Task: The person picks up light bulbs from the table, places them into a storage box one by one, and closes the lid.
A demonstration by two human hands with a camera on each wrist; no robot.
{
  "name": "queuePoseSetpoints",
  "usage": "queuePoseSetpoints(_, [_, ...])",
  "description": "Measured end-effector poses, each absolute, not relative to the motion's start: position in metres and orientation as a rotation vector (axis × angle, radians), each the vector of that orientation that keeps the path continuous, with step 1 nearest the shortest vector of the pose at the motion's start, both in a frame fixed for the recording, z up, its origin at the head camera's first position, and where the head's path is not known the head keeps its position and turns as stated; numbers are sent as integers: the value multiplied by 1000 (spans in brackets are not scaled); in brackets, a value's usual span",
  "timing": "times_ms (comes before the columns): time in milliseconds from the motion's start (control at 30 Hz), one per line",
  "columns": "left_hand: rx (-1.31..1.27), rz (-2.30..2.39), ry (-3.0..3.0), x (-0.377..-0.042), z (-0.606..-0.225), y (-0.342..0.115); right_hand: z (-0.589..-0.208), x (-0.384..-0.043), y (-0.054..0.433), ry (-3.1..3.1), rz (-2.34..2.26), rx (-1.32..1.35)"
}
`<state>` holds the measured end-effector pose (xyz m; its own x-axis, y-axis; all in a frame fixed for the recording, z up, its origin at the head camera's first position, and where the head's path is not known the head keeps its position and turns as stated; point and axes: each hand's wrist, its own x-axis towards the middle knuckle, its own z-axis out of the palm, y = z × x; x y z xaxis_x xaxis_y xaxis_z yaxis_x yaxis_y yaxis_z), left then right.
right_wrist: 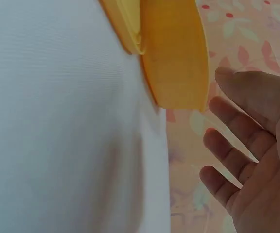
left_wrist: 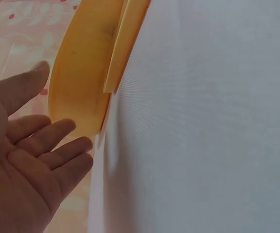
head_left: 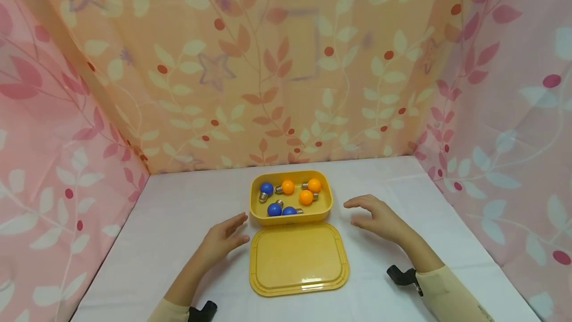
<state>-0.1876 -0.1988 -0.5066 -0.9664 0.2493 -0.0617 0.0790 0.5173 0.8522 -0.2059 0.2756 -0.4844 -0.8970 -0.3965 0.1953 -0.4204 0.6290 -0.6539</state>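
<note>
A yellow plastic box (head_left: 291,219) stands in the middle of the table, its top uncovered. Inside lie three blue bulbs (head_left: 274,209) and three orange bulbs (head_left: 306,197), all with metal screw bases. The flat yellow lid (head_left: 298,260) lies on the cloth in front of the box. My left hand (head_left: 222,239) hovers by the box's left front corner, fingers apart and holding nothing; its palm also shows in the left wrist view (left_wrist: 38,160). To the right of the box, my right hand (head_left: 377,216) is raised with loosely bent fingers, apart from the box.
A white cloth (head_left: 192,193) covers the table. Patterned fabric walls rise behind it (head_left: 268,73), at the left (head_left: 40,163) and at the right (head_left: 514,128). Black straps with camera mounts sit on the left wrist (head_left: 203,312) and right wrist (head_left: 403,276).
</note>
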Motion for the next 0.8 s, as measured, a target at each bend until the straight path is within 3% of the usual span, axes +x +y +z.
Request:
queuePoseSetpoints(433, [503, 1118, 2486, -168, -519, -206, -520, -189, 284, -3007, 1226, 953])
queuePoseSetpoints(800, [620, 937, 2534, -164, -524, -204, -524, -182, 276, -3100, 1123, 960])
